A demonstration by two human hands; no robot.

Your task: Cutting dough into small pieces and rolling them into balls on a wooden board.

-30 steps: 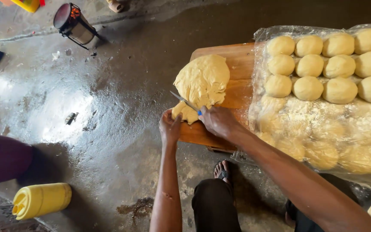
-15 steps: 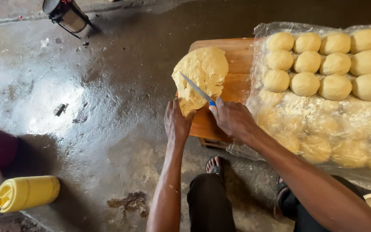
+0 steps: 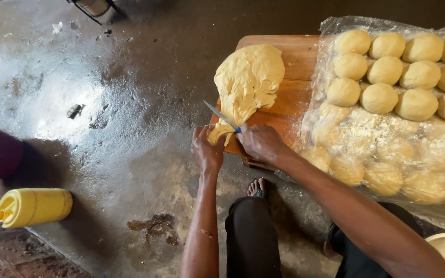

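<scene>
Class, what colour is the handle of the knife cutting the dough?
Blue, on the knife in the right hand; the head view shows it.

Daylight falls from the upper left — the wet floor [image 3: 78, 103] throws back a pale, blown-out glare there. The top and lower right sink into dimness. Shadows are soft; focus is sharp mid-frame, with slight stretching toward the edges.

Head camera, steep downward view, close over board [image 3: 294, 56].
</scene>
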